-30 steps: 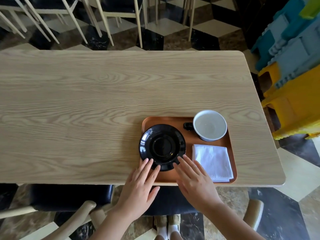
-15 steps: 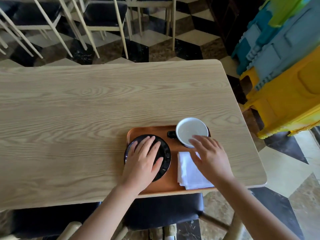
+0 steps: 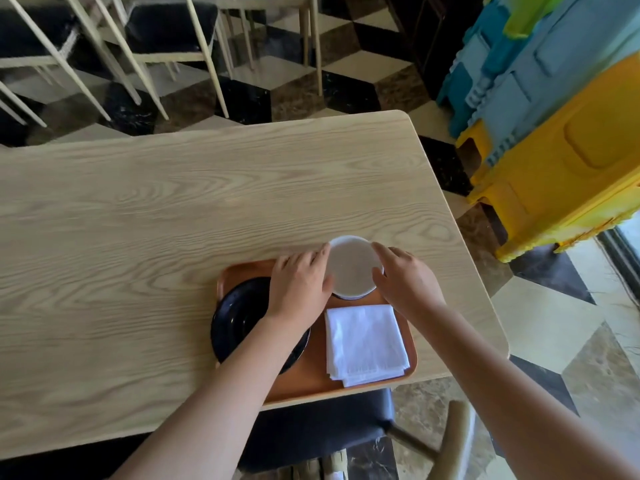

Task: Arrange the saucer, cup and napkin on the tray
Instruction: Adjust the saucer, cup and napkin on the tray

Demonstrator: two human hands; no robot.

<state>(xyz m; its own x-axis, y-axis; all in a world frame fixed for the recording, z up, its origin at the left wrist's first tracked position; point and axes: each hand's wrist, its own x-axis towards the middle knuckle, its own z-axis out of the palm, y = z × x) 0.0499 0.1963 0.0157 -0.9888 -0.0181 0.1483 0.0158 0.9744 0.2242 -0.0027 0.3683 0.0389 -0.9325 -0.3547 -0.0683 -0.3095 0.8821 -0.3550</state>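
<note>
An orange tray (image 3: 313, 384) lies at the near edge of the wooden table (image 3: 173, 220). On its left sits a black saucer (image 3: 239, 317), partly under my left forearm. A folded white napkin (image 3: 365, 342) lies on the tray's right half. The white cup (image 3: 351, 266) stands at the tray's far right corner, its dark handle hidden. My left hand (image 3: 299, 284) grips the cup's left side and my right hand (image 3: 403, 278) grips its right side.
A dark padded chair (image 3: 318, 431) stands under the table's near edge. Pale-framed chairs (image 3: 166, 32) stand beyond the table on the chequered floor. Stacked yellow, blue and green plastic stools (image 3: 561, 133) crowd the right side.
My left hand has left the saucer and moved right to the cup. My right hand has gone from above the napkin to the cup's right side. The view has shifted.
</note>
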